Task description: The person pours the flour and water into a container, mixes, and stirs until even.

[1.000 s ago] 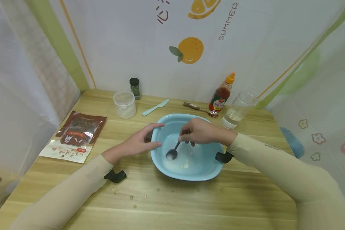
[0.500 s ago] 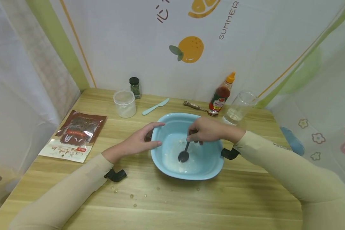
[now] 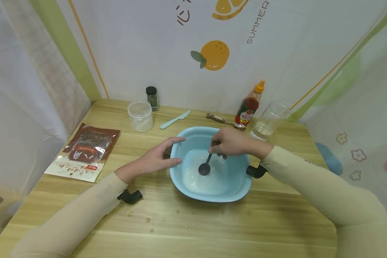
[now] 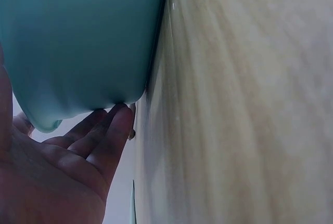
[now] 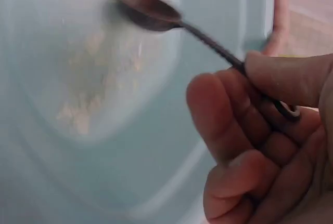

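Observation:
In the head view a light blue plastic basin [image 3: 225, 195] stands on the wooden table, with cloudy whitish liquid and pale lumps on its floor. My left hand [image 3: 153, 157] grips the basin's left side, thumb over the rim. In the left wrist view several fingers [image 4: 112, 135] press the outer wall from below the rim. My right hand [image 3: 230, 141] reaches over the basin and pinches the handle of a small dark brown spoon [image 3: 204, 169]. The right wrist view shows the spoon's bowl [image 5: 148, 11] over the cloudy liquid, its handle between thumb and fingers.
Behind the basin are a clear plastic tub [image 3: 140, 118], a spice jar [image 3: 152, 98], a mint-green spreader [image 3: 175, 119], a metal spoon [image 3: 225, 121], a sauce bottle [image 3: 249, 105] and a glass of liquid [image 3: 267, 123]. A brown-and-white packet [image 3: 84, 152] lies left. Water drops [image 3: 148, 220] dot the front.
The right hand has carried the spoon rightward from the basin's left part, then slightly back up. White matter seen earlier in the spoon no longer shows. My left hand keeps its place.

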`<state>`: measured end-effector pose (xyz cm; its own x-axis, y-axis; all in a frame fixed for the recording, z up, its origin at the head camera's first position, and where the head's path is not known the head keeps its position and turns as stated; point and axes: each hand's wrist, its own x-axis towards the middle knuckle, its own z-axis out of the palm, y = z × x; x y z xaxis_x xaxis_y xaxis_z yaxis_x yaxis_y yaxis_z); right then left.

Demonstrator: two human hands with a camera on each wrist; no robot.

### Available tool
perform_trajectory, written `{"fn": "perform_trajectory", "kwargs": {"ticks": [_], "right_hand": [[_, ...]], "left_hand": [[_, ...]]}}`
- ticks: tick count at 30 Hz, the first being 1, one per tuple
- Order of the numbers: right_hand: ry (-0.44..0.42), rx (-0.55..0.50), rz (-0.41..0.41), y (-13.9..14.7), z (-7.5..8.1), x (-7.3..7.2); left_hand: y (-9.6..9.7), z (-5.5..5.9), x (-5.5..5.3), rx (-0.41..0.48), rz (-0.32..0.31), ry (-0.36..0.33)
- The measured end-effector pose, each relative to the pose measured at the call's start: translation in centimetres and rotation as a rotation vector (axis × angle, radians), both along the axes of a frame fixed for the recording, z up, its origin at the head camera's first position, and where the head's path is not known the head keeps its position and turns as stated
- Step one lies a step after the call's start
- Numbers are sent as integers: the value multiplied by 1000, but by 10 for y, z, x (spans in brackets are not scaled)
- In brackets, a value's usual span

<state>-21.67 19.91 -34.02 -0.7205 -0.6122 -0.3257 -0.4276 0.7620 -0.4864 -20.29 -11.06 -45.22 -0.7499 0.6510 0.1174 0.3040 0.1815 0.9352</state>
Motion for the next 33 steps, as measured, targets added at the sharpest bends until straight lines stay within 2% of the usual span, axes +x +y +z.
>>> {"fn": "perform_trajectory", "kwargs": {"ticks": [2,5,7,11,13,19,25,31,33], "right_hand": [[-30,10,-3,-1,2,0],[-82,9,80,-8,0,0],[-77,-11,102,-13,-3,-1],[56,-28,-14,-16,-4,-4],[72,-22,-56,-14,-3,-5],[-15,-23,22,-25,-7,-3],[59,-11,-106,-27,-3,-4],[-1,-15,8,-33,-6,-4],[38,-21,-24,-34,-7,-6]], "left_hand": [[0,0,0,-2,-1,-3],[0,0,0,4,-4,-6],[0,0,0,7,-7,-7],[1,1,0,16,-15,-9],[2,1,0,16,-20,-9],[3,1,1,6,-18,-7],[2,1,1,19,-28,-4],[1,1,2,13,-18,-9],[1,1,2,12,-19,-5]]}}
